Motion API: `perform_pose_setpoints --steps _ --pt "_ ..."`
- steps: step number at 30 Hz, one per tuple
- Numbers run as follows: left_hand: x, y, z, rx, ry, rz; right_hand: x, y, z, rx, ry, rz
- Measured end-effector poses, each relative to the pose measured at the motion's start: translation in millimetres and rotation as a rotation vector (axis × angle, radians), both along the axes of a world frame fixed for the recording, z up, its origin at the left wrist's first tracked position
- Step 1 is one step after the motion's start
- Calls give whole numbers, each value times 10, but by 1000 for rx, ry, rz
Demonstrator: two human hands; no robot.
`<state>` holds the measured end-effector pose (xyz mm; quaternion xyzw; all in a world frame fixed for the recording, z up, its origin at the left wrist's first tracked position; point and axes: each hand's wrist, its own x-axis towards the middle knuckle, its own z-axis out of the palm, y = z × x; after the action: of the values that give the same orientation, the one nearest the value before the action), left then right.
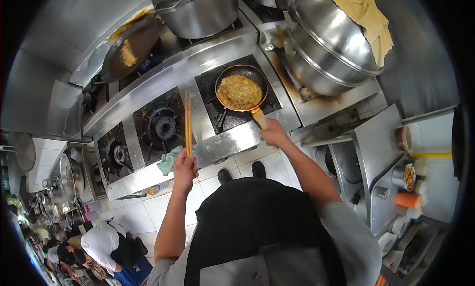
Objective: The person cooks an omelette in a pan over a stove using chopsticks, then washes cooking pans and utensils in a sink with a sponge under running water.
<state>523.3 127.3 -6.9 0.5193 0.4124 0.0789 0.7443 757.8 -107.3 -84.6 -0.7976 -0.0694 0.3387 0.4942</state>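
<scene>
A small frying pan sits over the right front burner with a yellow-brown, omelette-like round in it. My right hand is closed around the pan's light handle. Long wooden chopsticks point up and away from my left hand, whose fingers are wrapped round their lower end. Beside that hand, a green cloth lies at the stove's front edge. The middle burner is left of the pan.
A large steel pot and a dark wok stand behind. At right, a lidded steamer carries a yellow cloth. Shelving with containers stands lower right. People are at lower left.
</scene>
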Motion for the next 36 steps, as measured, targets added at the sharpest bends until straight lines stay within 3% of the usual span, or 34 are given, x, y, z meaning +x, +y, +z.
perform_pose_setpoints --steps 2,6,8,10,11,12,14,15,20,22,23,25,26,28,29,31,33,34,36 --pt "-25 -47 7 45 69 -117 -17 82 -130 82 119 -55" --pt "-89 -107 21 102 97 -90 -77 101 -114 160 145 -154" --pt "-205 -134 -49 96 127 -79 -117 64 -64 94 82 -28" --pt "-197 -78 -78 77 91 -83 -83 70 14 116 -114 60" --pt "-196 -67 -54 98 114 -87 -30 -50 71 29 -377 187" --pt "-158 -4 -41 105 107 -87 20 -15 77 35 -384 185" --pt "-215 27 -50 120 74 -87 -50 -38 170 16 -235 127" --pt "-216 52 -96 51 47 -43 -62 7 315 -64 45 60" --pt "-137 27 -95 148 97 -128 -50 90 74 -46 -5 23" --pt "-73 13 -190 644 150 -296 8 103 33 -30 -54 16" --pt "-36 16 -197 644 147 -297 60 106 24 -76 -18 66" --pt "94 28 -194 1027 202 -429 50 104 -5 -120 19 108" --pt "164 21 -188 1024 199 -435 -22 81 -28 -205 -391 48" --pt "362 32 -161 858 42 -458 -155 64 16 -292 -805 -21" --pt "479 -30 -68 856 37 -462 -276 98 292 -183 -636 37" --pt "684 -307 164 -68 54 -508 -513 223 439 136 -291 101" --pt "871 -546 -29 -215 -14 -518 -694 437 349 505 46 37" --pt "952 -639 -97 -356 -81 -521 -677 421 392 500 45 34" --pt "1134 -763 -52 -264 -61 -505 -499 413 550 454 402 -201"
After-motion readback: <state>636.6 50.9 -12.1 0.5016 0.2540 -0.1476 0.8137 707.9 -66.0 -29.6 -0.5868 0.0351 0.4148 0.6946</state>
